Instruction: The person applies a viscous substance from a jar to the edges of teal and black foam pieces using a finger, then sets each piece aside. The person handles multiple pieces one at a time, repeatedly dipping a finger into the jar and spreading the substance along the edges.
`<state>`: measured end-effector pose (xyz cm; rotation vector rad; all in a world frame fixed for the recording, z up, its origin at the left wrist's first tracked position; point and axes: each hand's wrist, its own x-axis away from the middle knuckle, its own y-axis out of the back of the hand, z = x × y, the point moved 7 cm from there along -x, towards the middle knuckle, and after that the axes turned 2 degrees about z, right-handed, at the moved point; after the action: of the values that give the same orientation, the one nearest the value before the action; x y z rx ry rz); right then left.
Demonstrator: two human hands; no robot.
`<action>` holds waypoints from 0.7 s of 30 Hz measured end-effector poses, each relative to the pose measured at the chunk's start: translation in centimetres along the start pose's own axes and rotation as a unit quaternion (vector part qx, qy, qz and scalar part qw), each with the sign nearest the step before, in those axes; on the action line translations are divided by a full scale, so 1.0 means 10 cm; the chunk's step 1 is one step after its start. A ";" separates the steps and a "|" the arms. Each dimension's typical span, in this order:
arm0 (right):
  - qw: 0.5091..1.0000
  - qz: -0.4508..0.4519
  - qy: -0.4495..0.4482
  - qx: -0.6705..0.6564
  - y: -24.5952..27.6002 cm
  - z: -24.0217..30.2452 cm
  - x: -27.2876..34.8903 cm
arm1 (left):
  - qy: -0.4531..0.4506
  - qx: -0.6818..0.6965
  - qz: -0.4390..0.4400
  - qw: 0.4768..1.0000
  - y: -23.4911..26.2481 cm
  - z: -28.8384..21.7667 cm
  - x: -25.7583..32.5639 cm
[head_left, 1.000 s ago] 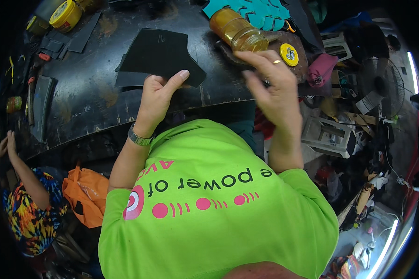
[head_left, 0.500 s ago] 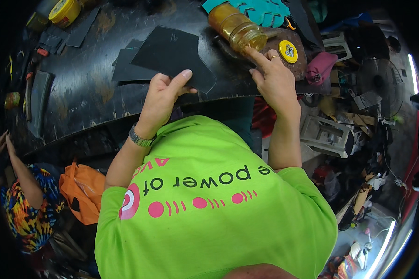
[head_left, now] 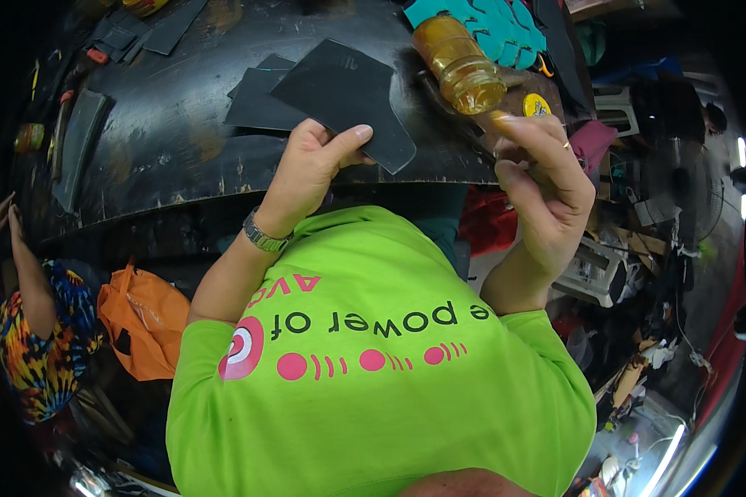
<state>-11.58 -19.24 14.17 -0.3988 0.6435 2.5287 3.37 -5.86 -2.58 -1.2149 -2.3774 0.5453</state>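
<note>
My left hand (head_left: 325, 166) pinches the near edge of a cut black sheet (head_left: 348, 95) between thumb and fingers. More black pieces (head_left: 261, 103) lie partly under that sheet on the table. My right hand (head_left: 549, 170) is raised near the table's front edge, fingers bent and apart. A yellowish shine covers its index fingertip, and it grips nothing I can see. Just beyond that fingertip, a clear jar (head_left: 458, 62) holding amber, glue-like stuff lies tilted, mouth toward me. A round yellow lid (head_left: 536, 105) rests beside it, partly behind my right hand.
Teal scalloped pieces (head_left: 506, 33) lie behind the jar. At the table's left are a curved dark strip (head_left: 83, 149), a hammer-like tool (head_left: 60, 132) and black offcuts (head_left: 128, 37). An orange bag (head_left: 145, 323) and another person's arm (head_left: 33, 273) are lower left. A stool (head_left: 593, 269) stands right.
My right hand has drawn back from the jar's mouth, toward me and rightward, its index finger now bent. The left hand keeps its pinch on the black sheet. The whole view has shifted slightly.
</note>
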 end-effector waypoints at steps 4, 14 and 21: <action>0.996 0.020 0.006 -0.092 -0.37 -0.32 -0.12 | 0.002 0.078 0.045 0.996 -0.07 -0.03 0.05; 0.979 0.064 -0.082 -0.173 -0.90 -0.95 -0.13 | 0.005 0.104 0.039 0.994 -0.02 -0.08 0.15; 0.966 0.066 -0.121 -0.218 -0.97 -1.03 -0.05 | 0.003 0.105 0.039 0.994 -0.03 -0.09 0.15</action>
<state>-4.47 -17.29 2.05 -0.1919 0.0171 2.7829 2.78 -4.64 -1.41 -1.2172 -2.2103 0.7938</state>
